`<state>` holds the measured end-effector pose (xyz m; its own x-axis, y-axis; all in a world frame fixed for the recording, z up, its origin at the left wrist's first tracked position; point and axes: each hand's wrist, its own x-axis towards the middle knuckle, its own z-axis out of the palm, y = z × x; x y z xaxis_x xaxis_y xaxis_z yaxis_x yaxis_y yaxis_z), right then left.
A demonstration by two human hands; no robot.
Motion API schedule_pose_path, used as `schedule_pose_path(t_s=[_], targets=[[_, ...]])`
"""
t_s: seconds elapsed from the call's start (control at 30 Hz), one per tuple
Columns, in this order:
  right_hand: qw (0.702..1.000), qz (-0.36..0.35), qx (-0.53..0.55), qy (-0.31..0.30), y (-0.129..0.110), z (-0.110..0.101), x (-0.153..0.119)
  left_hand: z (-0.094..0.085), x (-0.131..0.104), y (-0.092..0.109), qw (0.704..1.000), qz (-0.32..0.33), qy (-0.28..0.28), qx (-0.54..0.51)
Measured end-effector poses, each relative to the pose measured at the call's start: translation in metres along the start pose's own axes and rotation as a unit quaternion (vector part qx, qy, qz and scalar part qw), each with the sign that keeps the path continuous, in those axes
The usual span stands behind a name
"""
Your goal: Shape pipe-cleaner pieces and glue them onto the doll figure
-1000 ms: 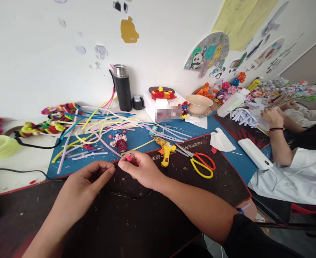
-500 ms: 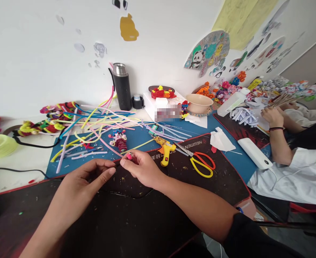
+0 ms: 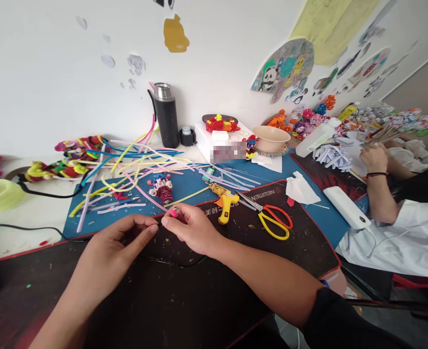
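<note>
The right hand (image 3: 195, 231) is pinching a small pink piece (image 3: 174, 213) in the head view, its fingers covering most of it. Just beside, the left hand (image 3: 112, 249) is holding thumb and fingertips nearly together; whether they are gripping anything, I cannot tell. The pink piece is sitting above the dark mat (image 3: 199, 310), risking a drop if the pinch is slackening; a sideways swing is risking bumping the nearby glue gun (image 3: 229, 201).

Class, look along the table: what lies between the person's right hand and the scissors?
In the head view, the yellow glue gun lies between the right hand and the scissors.
</note>
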<state>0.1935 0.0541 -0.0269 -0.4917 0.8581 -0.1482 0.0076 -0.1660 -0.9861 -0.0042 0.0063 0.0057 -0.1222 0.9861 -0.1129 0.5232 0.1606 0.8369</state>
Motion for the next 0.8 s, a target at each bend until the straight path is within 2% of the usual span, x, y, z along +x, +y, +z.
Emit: schedule_pose_path(t_s=[0.5, 0.8], targets=[[0.999, 0.011, 0.032, 0.009, 0.0077, 0.0016, 0.0048, -0.0054, 0.0019, -0.0001, 0.998, -0.043, -0.013, -0.036], [0.999, 0.021, 0.027, 0.016, 0.0094, 0.0018, 0.0060, -0.0046, 0.0025, 0.0002, 0.998, -0.043, -0.010, -0.041]])
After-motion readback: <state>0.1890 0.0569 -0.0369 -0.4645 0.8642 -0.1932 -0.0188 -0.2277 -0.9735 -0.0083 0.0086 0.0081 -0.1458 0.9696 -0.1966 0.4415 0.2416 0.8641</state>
